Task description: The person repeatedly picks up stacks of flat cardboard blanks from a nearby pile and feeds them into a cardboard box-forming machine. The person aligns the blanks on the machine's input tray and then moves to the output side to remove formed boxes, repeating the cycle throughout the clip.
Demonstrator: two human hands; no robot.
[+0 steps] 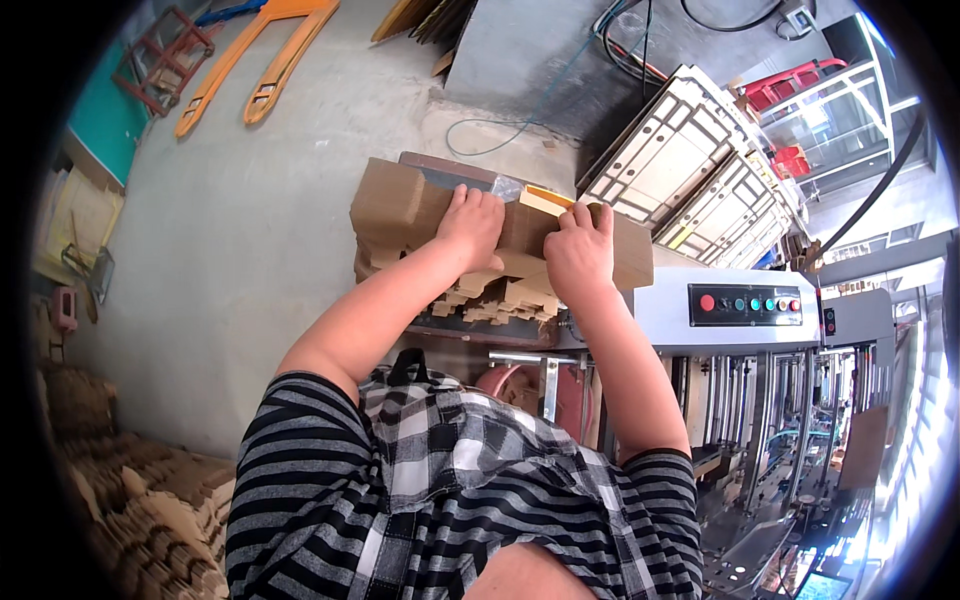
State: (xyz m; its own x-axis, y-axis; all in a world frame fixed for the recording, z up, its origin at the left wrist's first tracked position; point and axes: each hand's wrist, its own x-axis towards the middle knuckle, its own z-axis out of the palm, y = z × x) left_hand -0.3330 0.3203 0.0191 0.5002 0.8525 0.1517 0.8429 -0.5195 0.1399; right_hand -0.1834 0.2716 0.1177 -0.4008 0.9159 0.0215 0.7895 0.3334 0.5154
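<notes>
Brown die-cut cardboard blanks (392, 205) lie in a pile in front of me, their notched edges (500, 300) uneven on the near side. My left hand (472, 230) rests left of the middle, its fingers bent over the far edge and its thumb on the near face. On the right part, my right hand (582, 248) grips the same far edge with curled fingers. How many blanks the hands hold cannot be made out. Between the hands, at the far edge, are a bit of clear plastic (506, 187) and a yellow-orange strip (548, 198).
The pile sits on a dark-topped stand (480, 328). Just right is a machine with a button panel (745, 304) and metal rods. Pale die boards (690, 150) lean at the back right. An orange pallet jack (265, 70) stands far left; more cardboard stacks (150, 510) are lower left.
</notes>
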